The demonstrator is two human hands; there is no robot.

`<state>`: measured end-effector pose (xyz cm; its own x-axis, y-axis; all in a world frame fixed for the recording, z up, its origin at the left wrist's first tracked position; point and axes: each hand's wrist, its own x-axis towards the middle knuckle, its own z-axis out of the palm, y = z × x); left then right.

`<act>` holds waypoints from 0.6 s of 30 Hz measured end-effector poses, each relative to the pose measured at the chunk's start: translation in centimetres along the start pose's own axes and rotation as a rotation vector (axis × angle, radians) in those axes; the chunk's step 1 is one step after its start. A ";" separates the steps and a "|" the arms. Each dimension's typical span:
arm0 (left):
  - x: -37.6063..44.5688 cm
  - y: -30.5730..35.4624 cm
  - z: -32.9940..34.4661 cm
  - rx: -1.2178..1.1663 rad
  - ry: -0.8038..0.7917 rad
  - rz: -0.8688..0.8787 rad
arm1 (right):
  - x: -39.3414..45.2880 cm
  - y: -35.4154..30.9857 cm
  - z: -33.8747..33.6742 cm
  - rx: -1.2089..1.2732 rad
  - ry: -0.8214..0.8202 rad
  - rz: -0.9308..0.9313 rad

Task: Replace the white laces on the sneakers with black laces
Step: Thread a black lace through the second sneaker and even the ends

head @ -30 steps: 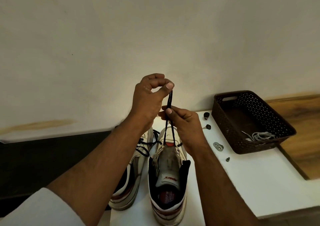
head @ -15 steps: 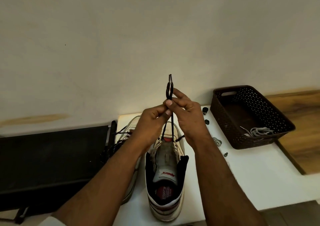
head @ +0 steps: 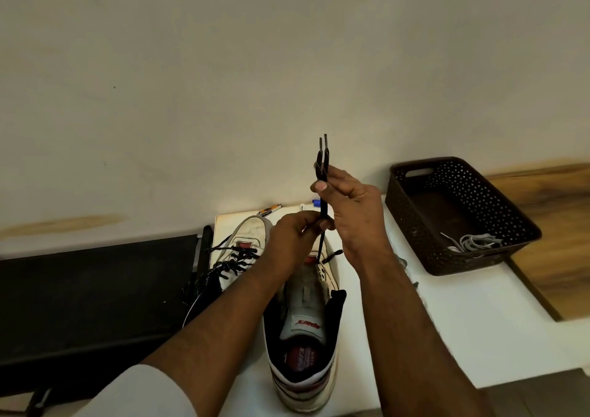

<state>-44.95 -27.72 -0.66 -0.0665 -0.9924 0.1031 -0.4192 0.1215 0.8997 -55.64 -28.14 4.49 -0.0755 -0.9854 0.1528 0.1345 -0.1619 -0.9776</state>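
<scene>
Behind everything a plain pale wall [head: 287, 65] is seen, with a white table [head: 479, 320] set against it. A dark perforated basket [head: 479, 257] holding white laces [head: 475, 242] is placed at the right. Two sneakers are stood side by side: the left sneaker [head: 249, 234] already threaded in black, the right sneaker [head: 306, 336] nearest. The black lace [head: 321, 173] is pinched upright by the right hand [head: 354, 212], both tips raised; lower down it is apparently pinched by the left hand [head: 293, 237].

Perforated plastic basket [head: 463, 212], woven black lace [head: 321, 173]
</scene>
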 end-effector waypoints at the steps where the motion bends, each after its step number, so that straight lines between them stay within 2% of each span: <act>1: 0.1 -0.1 -0.1 0.032 -0.033 -0.025 | -0.1 -0.2 0.0 0.020 0.007 0.015; 7: 0.1 -1.4 -0.8 0.335 -0.235 -0.158 | 0.0 -1.1 0.3 0.112 0.043 -0.007; 10: 0.3 -1.4 -0.4 0.479 -0.269 -0.160 | 0.1 -1.0 0.6 0.101 0.013 -0.007; 12: 0.5 -1.4 -0.1 0.461 -0.265 -0.195 | 0.4 -0.7 0.5 0.117 0.016 0.020; 16: 0.0 -0.9 -0.8 0.239 -0.285 -0.231 | 1.2 -0.4 -0.7 0.111 0.045 0.033; 18: -0.6 0.0 -0.5 0.299 -0.157 -0.223 | 1.3 -0.2 -0.6 0.099 0.022 0.042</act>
<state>-44.46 -27.13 -0.48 -0.0719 -0.9833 -0.1671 -0.6820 -0.0737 0.7276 -56.37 -29.32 4.83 -0.0890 -0.9902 0.1080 0.2348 -0.1262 -0.9638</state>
